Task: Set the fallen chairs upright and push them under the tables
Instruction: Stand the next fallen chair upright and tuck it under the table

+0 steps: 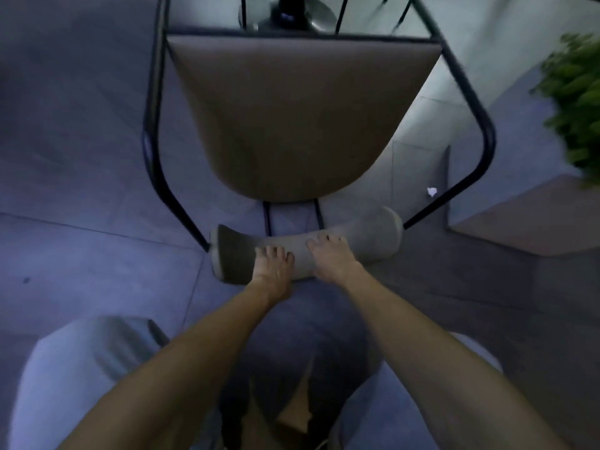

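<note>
Left hand: the left hand [274,264] grips the top of the backrest [367,235] left of its middle, fingers curled over the far edge.
Right hand: the right hand [329,254] holds the same edge just right of the left hand, fingers bent over it; the two hands are close but apart.
Chair: the chair [302,118] stands upright on the floor [74,177], backrest near, seat pointing far toward a round metal base [319,14]; the backrest's long axis runs left to right.
Arms: both forearms reach forward and down, nearly straight.
Right side: a green plant [578,102]; a white scrap [431,191] on the floor.
</note>
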Demonstrator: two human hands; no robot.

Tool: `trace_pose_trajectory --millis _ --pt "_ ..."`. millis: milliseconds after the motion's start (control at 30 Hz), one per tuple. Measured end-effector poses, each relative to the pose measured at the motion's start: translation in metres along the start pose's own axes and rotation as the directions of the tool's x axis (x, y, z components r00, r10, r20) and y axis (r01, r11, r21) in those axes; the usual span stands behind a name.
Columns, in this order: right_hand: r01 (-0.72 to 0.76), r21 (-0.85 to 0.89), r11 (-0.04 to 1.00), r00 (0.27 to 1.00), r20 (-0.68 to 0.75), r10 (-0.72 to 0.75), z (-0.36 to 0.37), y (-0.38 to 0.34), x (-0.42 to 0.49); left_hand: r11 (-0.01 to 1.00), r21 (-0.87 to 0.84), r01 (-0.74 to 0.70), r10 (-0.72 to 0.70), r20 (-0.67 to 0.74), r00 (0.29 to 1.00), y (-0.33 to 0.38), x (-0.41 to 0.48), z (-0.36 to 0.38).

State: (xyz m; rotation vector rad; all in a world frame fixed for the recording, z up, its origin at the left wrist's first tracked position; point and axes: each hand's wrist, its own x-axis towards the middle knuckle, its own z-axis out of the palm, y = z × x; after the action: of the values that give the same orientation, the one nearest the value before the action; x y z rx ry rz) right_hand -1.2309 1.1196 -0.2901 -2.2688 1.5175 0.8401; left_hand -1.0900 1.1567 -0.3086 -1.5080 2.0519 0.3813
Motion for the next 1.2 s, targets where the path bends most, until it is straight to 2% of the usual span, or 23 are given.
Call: trace_pose_trajectory --millis 167,400,567,700,900,1200 --pt "-0.006 -0.046 0.999 0.998 -0.064 0.003 0.074 -0.001 0.068 0.997 0.059 0.048 -0.047 -0.015 0.999 0.012 0.068 0.076" --pt "-0.037 -0.121 0.992 0.997 -0.071 0.029 0.147 0.002 0.116 0.989 0.114 0.092 -0.085 -0.063 0.994 0.023 0.118 0.130" --pt "-0.051 -0.158 0.986 0.976 -0.217 0.016 0.174 0.005 0.128 0.982 0.133 0.138 -0.118 -0.143 0.983 0.027 0.132 0.148" --pt "-0.087 -0.143 0.986 0.955 -0.295 0.042 0.187 0.001 0.133 0.977 0.156 0.147 -0.118 -0.184 0.976 0.030 0.134 0.151" --pt "-0.076 -0.160 0.984 0.952 -0.305 0.024 0.190 0.002 0.139 0.976 0.161 0.145 -0.110 -0.206 0.972 0.033 0.132 0.150" --pt "-0.017 -0.151 0.988 0.974 -0.225 -0.017 0.174 -0.011 0.127 0.973 0.197 0.120 -0.090 -0.154 0.984 0.016 0.116 0.140"
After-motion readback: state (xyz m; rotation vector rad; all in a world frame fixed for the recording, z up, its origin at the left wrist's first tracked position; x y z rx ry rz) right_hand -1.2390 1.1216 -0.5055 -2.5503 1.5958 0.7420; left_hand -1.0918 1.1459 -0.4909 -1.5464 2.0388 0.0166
